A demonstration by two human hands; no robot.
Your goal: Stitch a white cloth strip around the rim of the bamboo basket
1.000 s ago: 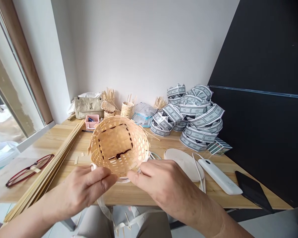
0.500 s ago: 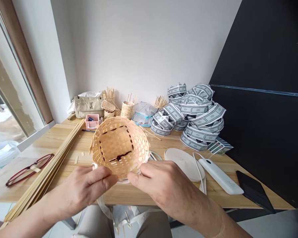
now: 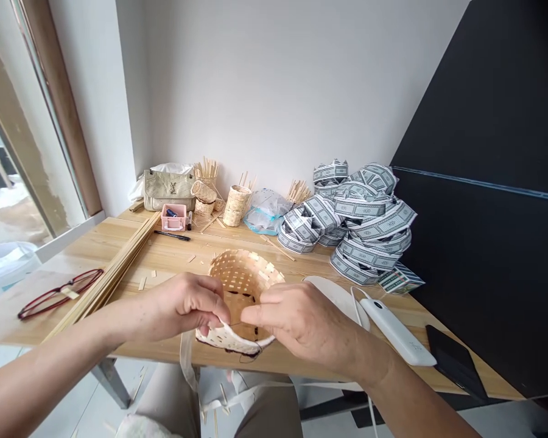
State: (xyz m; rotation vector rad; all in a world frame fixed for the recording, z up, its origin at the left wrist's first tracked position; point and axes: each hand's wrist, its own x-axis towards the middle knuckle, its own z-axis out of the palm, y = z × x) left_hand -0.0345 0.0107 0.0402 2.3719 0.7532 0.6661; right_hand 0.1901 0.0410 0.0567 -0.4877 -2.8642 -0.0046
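A woven basket [image 3: 246,267] of pale strips, with a dark stitched line on its base, tilts at the table's front edge with its opening towards me. White fabric tape [image 3: 187,362] runs along the near rim and hangs down at the left. My left hand [image 3: 196,307] is closed, its thumb and fingers pinching the taped rim. Close by on the right, my right hand [image 3: 301,322] is pinched over the basket's opening; what its fingertips hold is hidden. A thin dark thread [image 3: 252,358] loops below the near rim.
Long bamboo strips [image 3: 114,261] and red glasses [image 3: 59,294] lie left. Behind stand a handbag [image 3: 168,190], a pink box [image 3: 173,217] and small woven cups [image 3: 236,205]. Rightward are patterned band rolls [image 3: 360,225], a tape roll [image 3: 333,295], a white device [image 3: 397,331] and a black phone [image 3: 456,362].
The basket has gone lower and tipped, so its near outer side shows. My left hand has lifted and moved rightward to the rim; both hands have changed their grip. The view has shifted slightly.
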